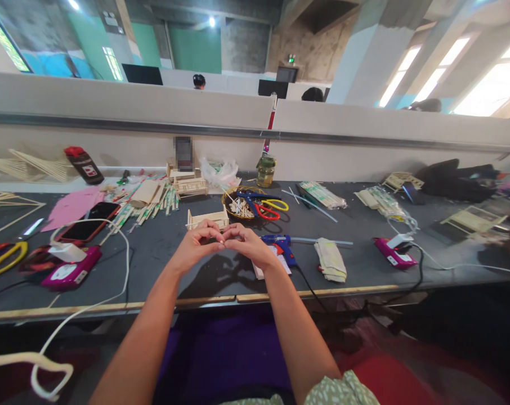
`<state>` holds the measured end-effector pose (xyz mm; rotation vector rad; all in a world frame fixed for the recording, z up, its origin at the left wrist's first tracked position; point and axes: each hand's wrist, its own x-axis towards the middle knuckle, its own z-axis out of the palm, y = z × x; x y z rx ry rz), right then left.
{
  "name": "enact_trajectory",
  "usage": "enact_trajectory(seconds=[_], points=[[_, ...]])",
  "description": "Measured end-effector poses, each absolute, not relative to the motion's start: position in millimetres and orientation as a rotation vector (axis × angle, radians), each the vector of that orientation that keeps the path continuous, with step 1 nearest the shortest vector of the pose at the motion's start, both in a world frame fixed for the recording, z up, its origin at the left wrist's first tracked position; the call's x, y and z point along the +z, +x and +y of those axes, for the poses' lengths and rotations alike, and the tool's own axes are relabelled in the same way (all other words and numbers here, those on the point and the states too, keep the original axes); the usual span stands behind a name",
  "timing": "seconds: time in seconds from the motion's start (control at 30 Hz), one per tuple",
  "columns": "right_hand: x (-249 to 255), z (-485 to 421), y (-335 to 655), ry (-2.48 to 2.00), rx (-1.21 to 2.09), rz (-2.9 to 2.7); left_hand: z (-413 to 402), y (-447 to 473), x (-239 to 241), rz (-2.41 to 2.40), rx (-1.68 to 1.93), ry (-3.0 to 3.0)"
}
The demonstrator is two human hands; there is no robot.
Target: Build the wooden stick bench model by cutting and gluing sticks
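Observation:
My left hand (198, 241) and my right hand (247, 242) meet above the dark grey table (356, 264), fingertips pinched together over something too small to make out. Just behind them stands a small open box of thin wooden sticks (207, 219). A blue glue gun (280, 246) lies on a white paper to the right of my right hand. A round basket (243, 203) behind holds short sticks, with blue and red-yellow scissors (263, 206) lying across it.
A folded cloth (331, 260) lies right of the glue gun. Two magenta devices (67, 271) (394, 253) with white cables, a phone (89, 222), pink paper (71, 205), wrapped sticks (149, 202) and a glass jar (265, 170) are spread about. Grey partitions back the table; other people sit beyond.

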<state>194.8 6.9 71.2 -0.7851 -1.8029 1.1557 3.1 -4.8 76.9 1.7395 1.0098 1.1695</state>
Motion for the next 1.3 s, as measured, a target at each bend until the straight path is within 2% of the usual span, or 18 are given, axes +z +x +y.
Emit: enact_trajectory(seconds=[0.23,0.57,0.77,1.07,1.3], points=[[75.5,4.2,195.5,-0.746,1.256,-1.764,-2.1,4.5,79.7,1.048,1.173,1.688],[59.8,14.4,175.1,-0.916,1.007,-1.552,13.2,-4.9,85.4,1.200,1.136,1.946],[36.5,24.2,156.9,-1.089,0.717,-1.380,22.9,-19.4,93.5,1.339,1.085,2.150],[21.9,29.6,122.1,-1.346,0.362,-1.207,53.9,-18.8,95.3,1.461,0.642,2.303],[13.3,29.4,105.7,-1.373,0.295,-1.130,69.0,-15.4,94.5,1.392,0.584,2.253]])
